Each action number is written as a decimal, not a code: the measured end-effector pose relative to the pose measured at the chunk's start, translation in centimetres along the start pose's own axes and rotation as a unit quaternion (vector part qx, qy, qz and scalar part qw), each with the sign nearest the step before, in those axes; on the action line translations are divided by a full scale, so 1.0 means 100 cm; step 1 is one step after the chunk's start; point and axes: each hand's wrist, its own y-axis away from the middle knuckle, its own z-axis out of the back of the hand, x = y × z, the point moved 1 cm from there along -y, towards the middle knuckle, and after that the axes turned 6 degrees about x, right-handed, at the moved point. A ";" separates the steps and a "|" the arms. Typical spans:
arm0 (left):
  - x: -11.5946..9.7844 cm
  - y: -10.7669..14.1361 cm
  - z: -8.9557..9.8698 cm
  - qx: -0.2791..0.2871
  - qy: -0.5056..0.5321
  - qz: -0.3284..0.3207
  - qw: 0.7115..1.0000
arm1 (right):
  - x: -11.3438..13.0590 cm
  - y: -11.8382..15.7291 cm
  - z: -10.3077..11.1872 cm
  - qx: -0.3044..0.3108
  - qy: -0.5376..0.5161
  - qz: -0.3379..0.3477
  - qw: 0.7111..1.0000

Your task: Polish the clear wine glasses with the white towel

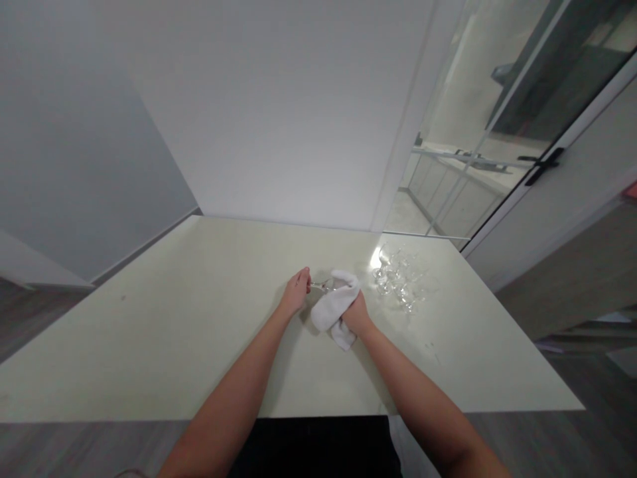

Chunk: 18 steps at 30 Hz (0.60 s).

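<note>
My left hand (296, 292) is closed around one end of a small clear stemmed glass (323, 286), which lies sideways above the table. A white cloth (329, 311) covers the glass's other end, so its bowl is mostly hidden. My right hand (356, 315) grips this cloth from the right, and part of it hangs down below the fingers. To the right of that hand, several clear glasses (398, 277) stand close together on the table; their outlines overlap and are hard to separate.
The pale table (164, 345) reaches back to a white wall (288, 119). Beyond its right rear corner is a glass-paned door (490, 143) with a black handle (545, 164). The table's front edge runs just before my body.
</note>
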 end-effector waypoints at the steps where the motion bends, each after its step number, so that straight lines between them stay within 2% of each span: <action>1: -0.001 0.000 0.000 0.003 0.001 0.009 1.000 | 0.002 0.001 -0.001 -0.001 -0.005 0.009 1.000; 3: -0.003 0.001 0.000 0.008 0.002 0.011 1.000 | 0.003 0.001 -0.001 0.004 -0.011 0.017 1.000; 5: -0.007 0.004 -0.001 0.001 -0.003 -0.017 1.000 | -0.001 0.000 -0.001 0.008 -0.009 0.005 1.000; 9: -0.018 0.018 -0.001 -0.029 -0.056 -0.121 0.991 | -0.018 -0.003 0.002 -0.060 -0.055 -0.088 0.993; 11: -0.022 0.024 -0.002 -0.033 -0.095 -0.152 0.983 | -0.025 -0.004 0.002 -0.077 -0.101 -0.125 0.984; 14: -0.024 0.025 -0.002 -0.039 -0.124 -0.157 0.979 | -0.026 -0.004 0.001 -0.058 -0.124 -0.118 0.984; 18: -0.019 0.015 -0.001 -0.060 -0.080 -0.116 0.988 | -0.016 -0.002 0.000 -0.017 -0.079 -0.072 0.994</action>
